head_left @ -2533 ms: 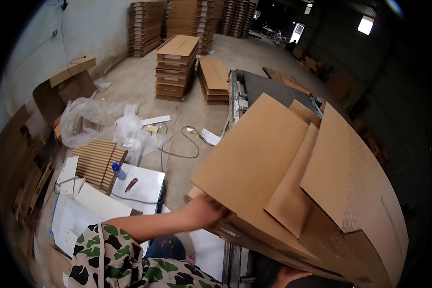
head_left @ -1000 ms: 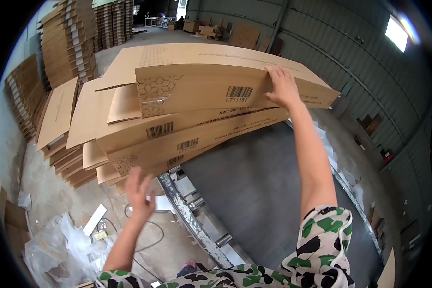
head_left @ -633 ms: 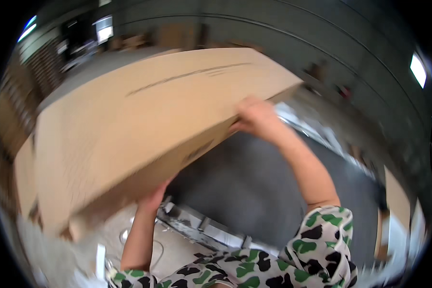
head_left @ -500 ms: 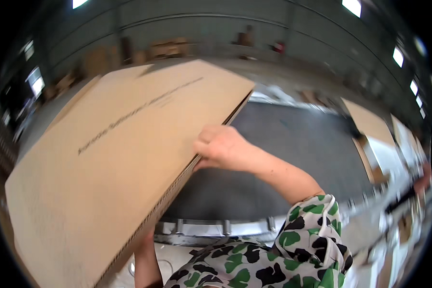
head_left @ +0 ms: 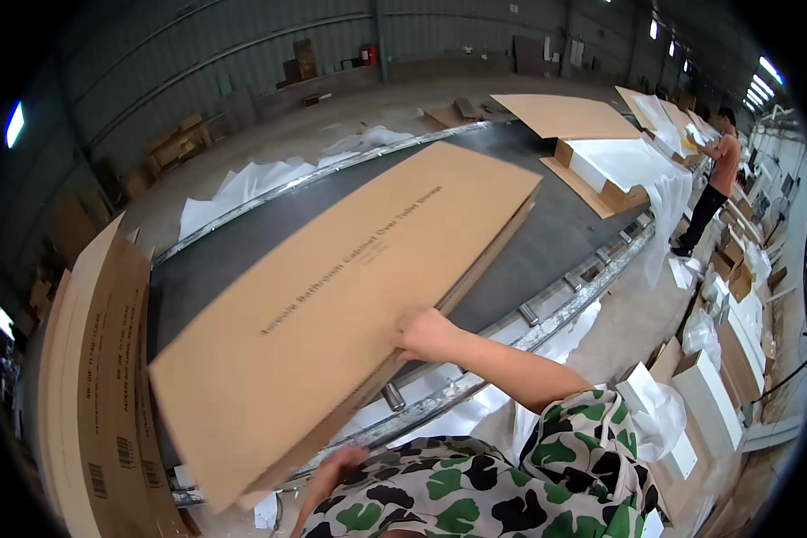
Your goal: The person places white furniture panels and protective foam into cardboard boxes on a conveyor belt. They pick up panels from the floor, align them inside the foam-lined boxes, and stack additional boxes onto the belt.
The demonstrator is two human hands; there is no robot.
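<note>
A large, flat brown cardboard box (head_left: pixel 359 278) with dark print lies slantwise over the black conveyor belt (head_left: pixel 215 269). Its near left corner juts past the belt's near rail. My right hand (head_left: pixel 429 335) is closed on the box's near long edge, around the middle. Lower down, close to the same side of the box, is my left hand (head_left: pixel 342 461). It is blurred, so its finger pose and any contact with the box are unclear.
Upright flattened cartons (head_left: pixel 99 386) stand at the left. Farther along the belt lies an opened carton holding a white panel (head_left: pixel 614 161). A co-worker (head_left: pixel 722 170) stands at the right beside more cartons. White panels and foam wrap (head_left: pixel 659 408) lie on the floor at right.
The box has come down and to the right over the belt, with my right hand still on its edge. My view has swung left, bringing in the standing cartons. My left hand shows more.
</note>
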